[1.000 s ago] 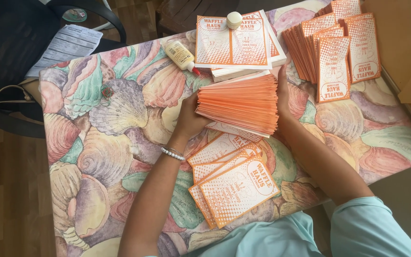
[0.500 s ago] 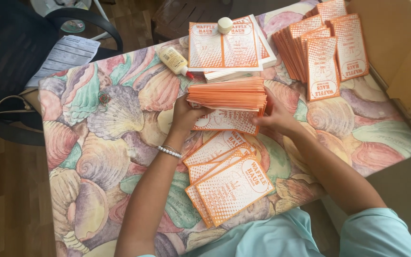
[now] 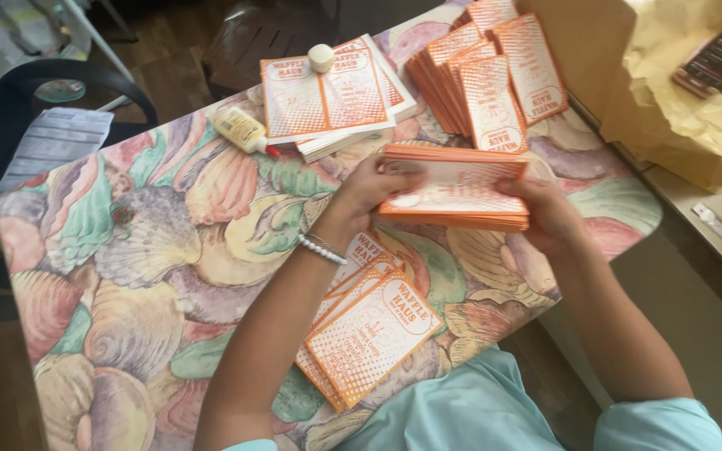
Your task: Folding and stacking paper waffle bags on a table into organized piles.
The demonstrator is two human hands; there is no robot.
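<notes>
A thick stack of orange-and-white paper booklets (image 3: pixel 453 188) is lifted just above the shell-patterned table (image 3: pixel 152 276). My left hand (image 3: pixel 369 190) grips its left end, thumb on top. At the other end my right hand (image 3: pixel 545 213) clasps the stack. A bead bracelet (image 3: pixel 321 249) circles my left wrist. Below the hands a small fanned pile of the same booklets (image 3: pixel 369 334) lies at the table's near edge.
Two more booklet piles sit at the far side: one flat pile (image 3: pixel 336 92) with a small round white lid on it, one fanned pile (image 3: pixel 486 75) to the right. A small pale bottle (image 3: pixel 240 129) lies beside them. Yellow paper wrapping (image 3: pixel 678 92) lies right.
The stack was resting on the table with my hands squaring it; both hands have now picked it up and hold it by the ends. The camera has moved closer.
</notes>
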